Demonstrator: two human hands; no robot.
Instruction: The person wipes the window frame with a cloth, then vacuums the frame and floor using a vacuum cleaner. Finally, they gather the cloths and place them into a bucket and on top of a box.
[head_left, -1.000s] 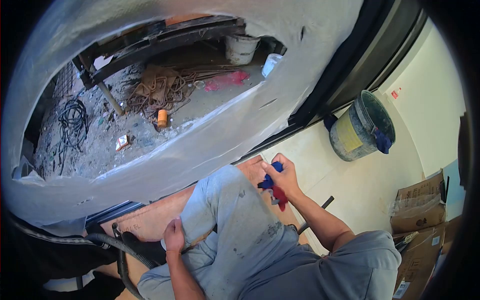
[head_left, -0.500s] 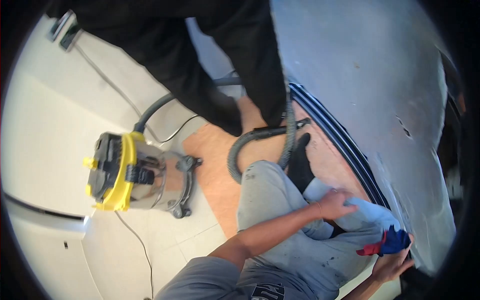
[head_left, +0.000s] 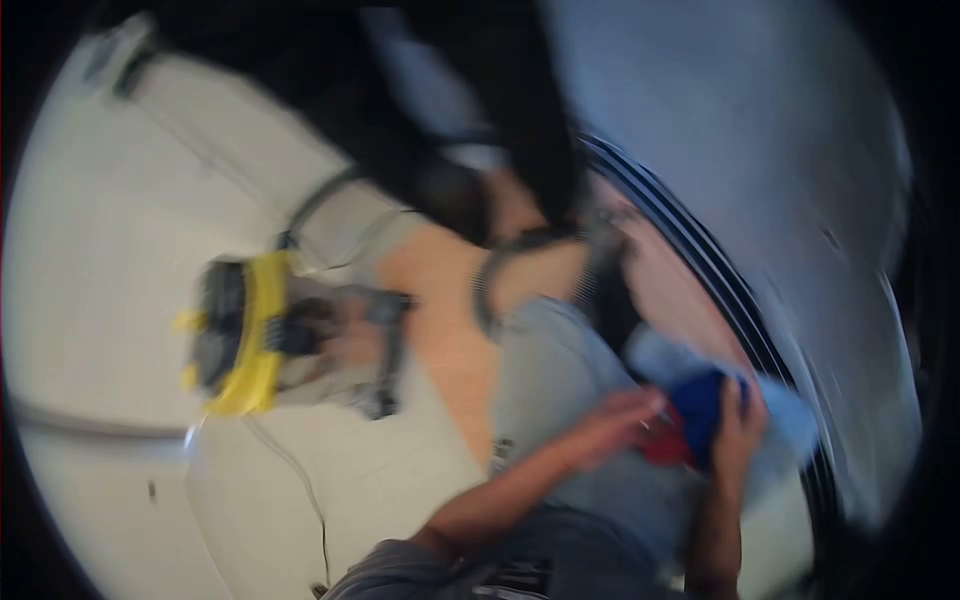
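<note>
A crumpled blue and red cloth (head_left: 706,408) is over my lap, above the grey trousers (head_left: 560,375). My right hand (head_left: 738,425) grips its blue part from the right side, fingers bent over the edge. From the left, my left hand (head_left: 622,418) is right at the red part, its fingertips overlapping it in this view. Motion smears those left fingers, so I cannot tell whether they are closed on the cloth.
A yellow and black vacuum cleaner (head_left: 255,335) stands on the left, its grey hose (head_left: 483,285) looping before my knee. Another person's dark-clad legs (head_left: 400,130) are close ahead. A black ribbed strip (head_left: 700,260) borders the large grey panel (head_left: 760,150) at right.
My right hand has brought the cloth from the far right inward over my lap. My left hand has left my leg and come to the cloth's red part. The view is blurrier.
</note>
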